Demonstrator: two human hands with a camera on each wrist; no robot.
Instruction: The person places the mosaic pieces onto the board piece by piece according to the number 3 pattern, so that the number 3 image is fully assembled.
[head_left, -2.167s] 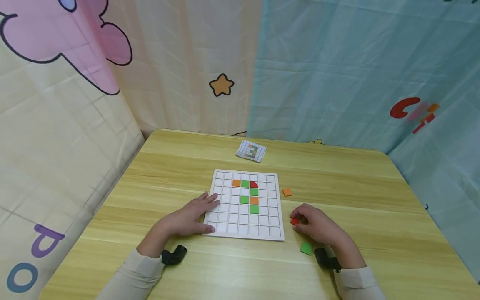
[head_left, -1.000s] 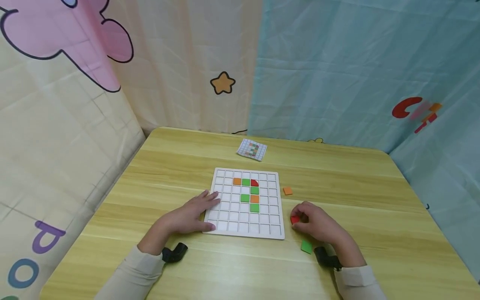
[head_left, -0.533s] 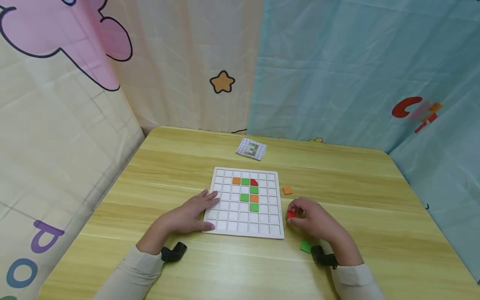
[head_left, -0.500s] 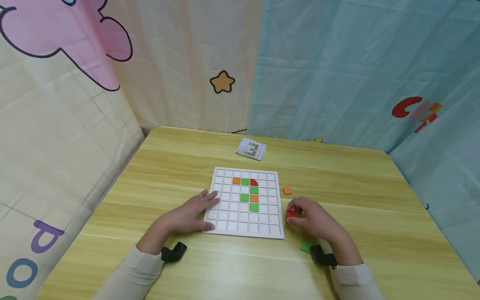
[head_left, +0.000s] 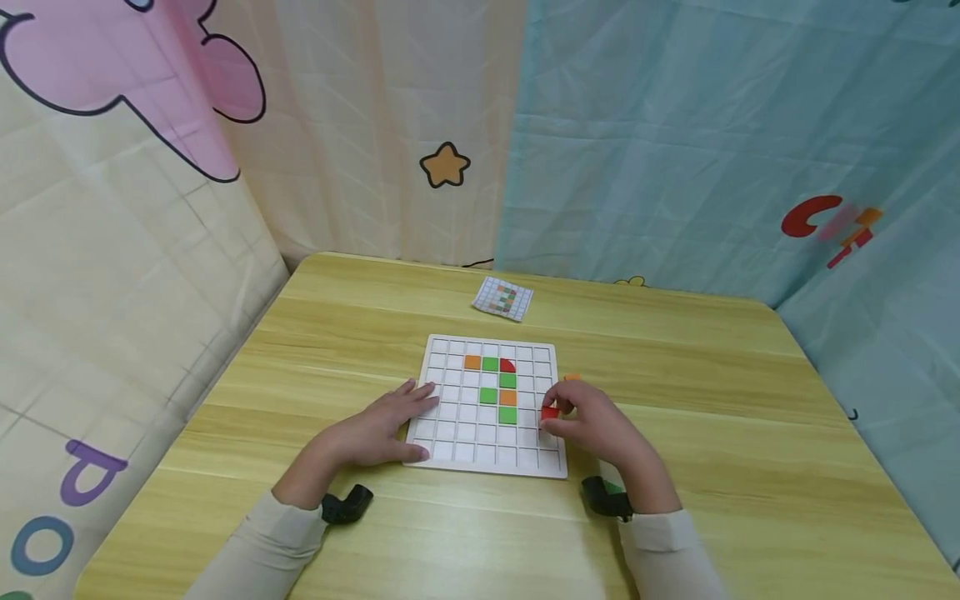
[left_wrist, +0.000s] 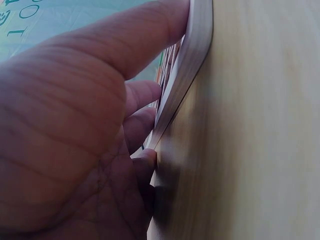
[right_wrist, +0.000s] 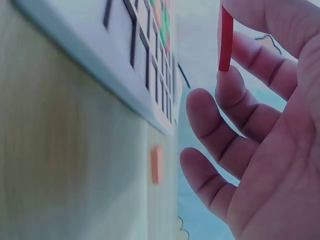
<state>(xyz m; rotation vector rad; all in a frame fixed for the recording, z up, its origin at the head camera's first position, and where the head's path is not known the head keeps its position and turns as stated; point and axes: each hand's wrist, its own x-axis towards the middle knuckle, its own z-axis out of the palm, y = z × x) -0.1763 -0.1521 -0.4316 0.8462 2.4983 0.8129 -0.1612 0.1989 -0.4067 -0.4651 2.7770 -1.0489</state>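
Note:
A white grid board [head_left: 468,454] lies on the table, with several green and orange square tiles and a red quarter-round tile [head_left: 507,366] set in its cells. My left hand [head_left: 382,425] rests flat along the board's left edge, thumb and fingertips on the rim. Over the board's right side, my right hand [head_left: 592,417] pinches a thin red tile [right_wrist: 226,40] between thumb and fingertip. The right wrist view shows that tile held up off the board, the other fingers loosely bent.
An orange tile [head_left: 573,377] lies right of the board, partly behind the right hand. A green tile [head_left: 612,487] is partly covered by the right wrist's black camera mount [head_left: 606,498]. Behind the board lies a printed pattern card [head_left: 503,299]. Curtains stand beyond the table.
My right hand has lifted the red tile from beside the board and carried it left, over the board's right columns. The left hand has stayed in place.

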